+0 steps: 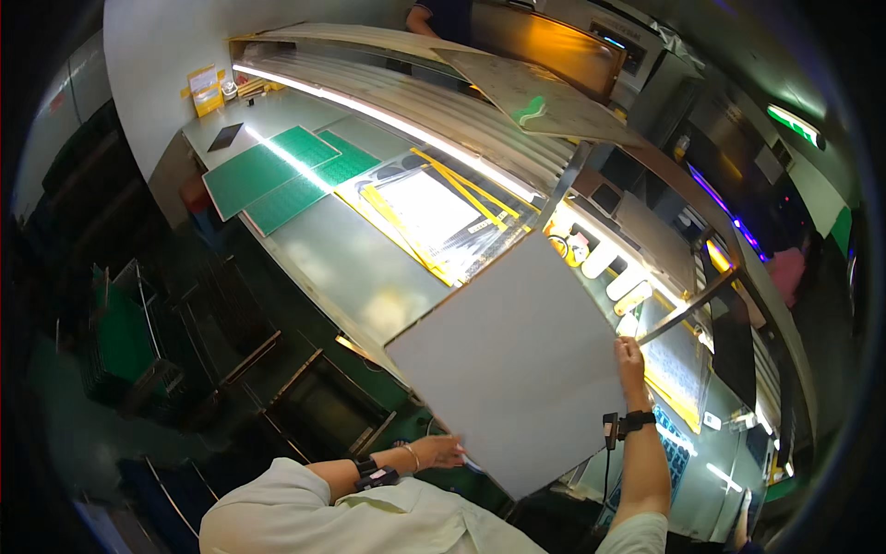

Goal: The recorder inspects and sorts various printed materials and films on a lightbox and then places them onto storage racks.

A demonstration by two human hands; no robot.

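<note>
A large, flat, pale grey rectangular board (517, 369) is tilted in front of me, its far edge over the bench. My right hand (630, 365) is closed on its right edge. At its lower left edge my left hand (441, 451) is closed too, the fingertips partly hidden by the board. Beyond the board, a panel with a white middle and yellow tape strips (443, 208) lies on the bench. To the left of that, two green printed panels (268, 171) overlap on the bench top.
A bright tube light (388, 125) runs along the back of the grey bench (360, 277). Racks with metal frames (323, 397) stand on the floor at left. A loose sheet (535, 97) rests atop the shelf. Another person's arm (421, 18) shows at the back.
</note>
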